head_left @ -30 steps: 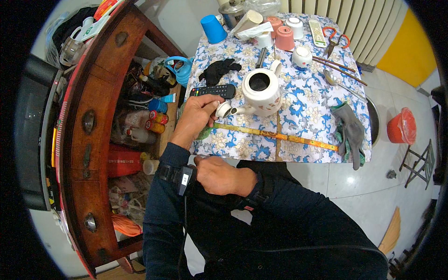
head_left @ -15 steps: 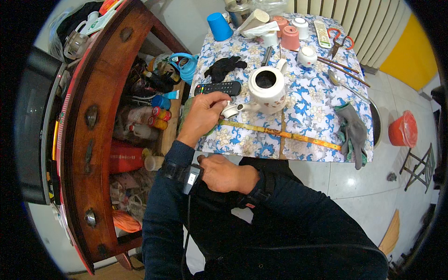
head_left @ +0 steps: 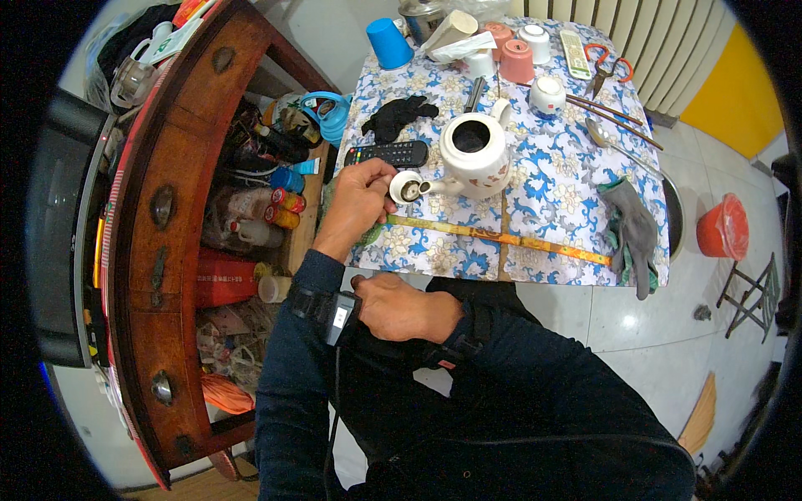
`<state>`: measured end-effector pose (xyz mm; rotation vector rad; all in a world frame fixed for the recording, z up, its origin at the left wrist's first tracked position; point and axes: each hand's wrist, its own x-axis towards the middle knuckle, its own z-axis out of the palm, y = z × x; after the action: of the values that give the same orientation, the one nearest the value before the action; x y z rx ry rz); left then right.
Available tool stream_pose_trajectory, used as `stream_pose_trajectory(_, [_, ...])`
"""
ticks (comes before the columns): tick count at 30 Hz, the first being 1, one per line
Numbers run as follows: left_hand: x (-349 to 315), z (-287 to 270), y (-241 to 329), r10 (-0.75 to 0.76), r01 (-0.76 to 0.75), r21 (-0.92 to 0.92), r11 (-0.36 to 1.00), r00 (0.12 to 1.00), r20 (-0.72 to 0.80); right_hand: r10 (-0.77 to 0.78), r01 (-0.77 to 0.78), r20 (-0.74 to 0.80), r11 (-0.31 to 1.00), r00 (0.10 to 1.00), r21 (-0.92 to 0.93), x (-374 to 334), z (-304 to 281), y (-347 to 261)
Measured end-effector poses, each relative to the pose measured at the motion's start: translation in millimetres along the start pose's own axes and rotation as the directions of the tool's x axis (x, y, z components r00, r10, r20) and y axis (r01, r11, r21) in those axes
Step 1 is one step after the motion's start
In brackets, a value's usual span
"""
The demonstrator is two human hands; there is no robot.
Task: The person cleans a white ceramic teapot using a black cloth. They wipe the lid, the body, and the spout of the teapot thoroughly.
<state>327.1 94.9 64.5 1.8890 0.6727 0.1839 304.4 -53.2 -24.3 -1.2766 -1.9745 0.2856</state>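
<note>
My left hand (head_left: 357,204) is closed in a pinch on a small white teapot lid (head_left: 407,187), tilted so that its hollow underside shows. The lid is right beside the spout tip of a white teapot (head_left: 474,159); whether they touch I cannot tell. The teapot stands upright with its top uncovered and a dark inside. A black remote control (head_left: 388,154) lies just beyond my left fingers. Resting low over my lap, my right hand (head_left: 407,307) is curled like a fist near my left wrist, with nothing showing in it.
A yellow tape measure (head_left: 493,237) stretches across the patterned tablecloth (head_left: 434,255) to a grey glove (head_left: 632,230). Behind the teapot are upturned cups (head_left: 517,63), chopsticks (head_left: 614,117), a ladle (head_left: 614,144) and scissors (head_left: 603,71). A wooden cabinet (head_left: 154,275) stands at left.
My left hand has turned the lid, so more of its underside faces me now. The right hand keeps its place. The whole view has shifted slightly.
</note>
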Motion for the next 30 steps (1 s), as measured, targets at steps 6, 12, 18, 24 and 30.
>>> stream_pose_trajectory(6, [-5.3, -3.0, 1.3, 0.030, -0.025, 0.074, 0.997, 0.997, -0.068, -0.003, 0.003, -0.021, 1.000, 1.000, 0.010, -2.6, 3.4, 0.8])
stream_pose_trajectory(12, [-18.4, 1.0, 22.0, 0.307, -0.278, 0.181, 0.943, 0.939, -0.158, 0.102, -0.070, -0.146, 0.975, 0.984, 0.213, -6.1, 11.8, 0.7])
stream_pose_trajectory(18, [-35.7, 27.6, 48.6, 0.363, -0.355, 0.184, 0.917, 0.932, -0.015, 0.005, 0.054, -0.258, 0.974, 0.966, 0.218, -7.5, 23.9, 8.8])
stream_pose_trajectory(24, [-38.8, 57.4, 49.2, 0.402, -0.380, 0.323, 0.867, 0.916, -0.002, -0.037, 0.057, -0.315, 0.997, 0.948, 0.054, -8.9, 33.5, 12.3])
stream_pose_trajectory(30, [-32.4, 57.0, 41.5, 0.431, -0.408, 0.286, 0.867, 0.902, -0.017, 0.074, -0.065, -0.128, 0.995, 0.989, 0.077, -13.3, 31.8, 12.5])
